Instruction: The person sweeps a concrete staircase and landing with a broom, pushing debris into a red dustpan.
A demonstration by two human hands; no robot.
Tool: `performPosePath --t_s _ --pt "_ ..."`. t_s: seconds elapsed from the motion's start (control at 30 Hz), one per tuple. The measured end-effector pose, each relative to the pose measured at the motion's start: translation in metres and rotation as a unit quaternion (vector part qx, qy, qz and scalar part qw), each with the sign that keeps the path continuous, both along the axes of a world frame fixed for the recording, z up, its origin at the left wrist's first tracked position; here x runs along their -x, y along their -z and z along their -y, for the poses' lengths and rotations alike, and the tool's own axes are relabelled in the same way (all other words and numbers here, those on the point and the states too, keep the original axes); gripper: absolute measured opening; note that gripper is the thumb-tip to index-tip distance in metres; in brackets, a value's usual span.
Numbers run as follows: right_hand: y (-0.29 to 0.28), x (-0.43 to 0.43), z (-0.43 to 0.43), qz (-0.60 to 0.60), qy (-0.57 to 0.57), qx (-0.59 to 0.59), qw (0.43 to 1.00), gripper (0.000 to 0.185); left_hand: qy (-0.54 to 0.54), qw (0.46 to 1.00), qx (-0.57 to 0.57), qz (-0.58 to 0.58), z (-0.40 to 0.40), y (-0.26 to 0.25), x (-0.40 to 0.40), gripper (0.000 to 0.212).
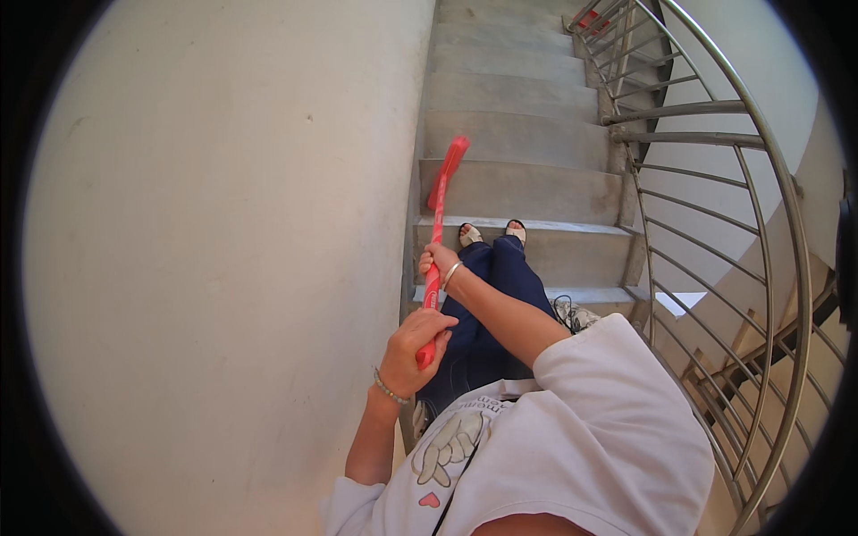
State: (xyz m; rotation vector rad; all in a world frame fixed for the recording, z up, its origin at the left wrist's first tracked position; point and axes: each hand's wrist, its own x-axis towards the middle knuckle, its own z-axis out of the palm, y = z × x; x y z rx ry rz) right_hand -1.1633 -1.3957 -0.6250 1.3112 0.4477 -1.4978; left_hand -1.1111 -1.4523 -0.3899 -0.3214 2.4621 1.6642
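A red broom (438, 224) slants away from me along the left side of the stairs. My left hand (417, 342), with a beaded bracelet at the wrist, is closed around the near end of its handle. Farther down the handle, my right hand (439, 262) grips it, a silver bangle on that wrist. The broom's red head (450, 171) is over the concrete steps (523, 191), close to the wall. Whether it touches a step I cannot tell. My feet in open-toed sandals (515, 231) stand on a step just beyond my hands.
A pale plastered wall (234, 234) runs along my left. To the right is a curved metal railing (781, 161) with several bars. A red object (592, 21), partly hidden by the bars, lies at the far end of the stairs.
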Motion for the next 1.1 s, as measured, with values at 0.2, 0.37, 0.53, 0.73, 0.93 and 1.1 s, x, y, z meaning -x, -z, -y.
performPosePath --t_s 0.2,0.37,0.53,0.73,0.93,1.1 --pt "0.043 -0.003 0.020 -0.118 -0.064 0.010 0.991 0.018 -0.103 0.993 0.053 -0.013 -0.011 0.039 -0.005 0.019" --pt "0.058 0.051 0.022 -0.030 0.036 0.073 0.996 0.019 -0.102 0.994 0.017 -0.029 -0.002 0.055 0.034 0.022" --pt "0.038 0.071 0.015 -0.067 0.060 0.078 0.993 0.021 -0.083 0.995 0.004 -0.052 -0.011 0.045 0.040 0.021" --pt "0.007 0.072 -0.018 -0.069 0.071 0.093 0.991 0.024 -0.011 0.998 0.007 -0.066 -0.024 0.019 0.030 0.021" --pt "-0.004 0.029 -0.028 0.011 0.081 0.092 0.992 0.025 -0.006 0.999 0.001 -0.045 -0.026 -0.003 0.013 0.021" --pt "0.015 0.032 -0.014 0.048 0.121 0.117 0.985 0.025 -0.053 0.996 0.004 -0.064 -0.027 0.020 0.021 0.022"
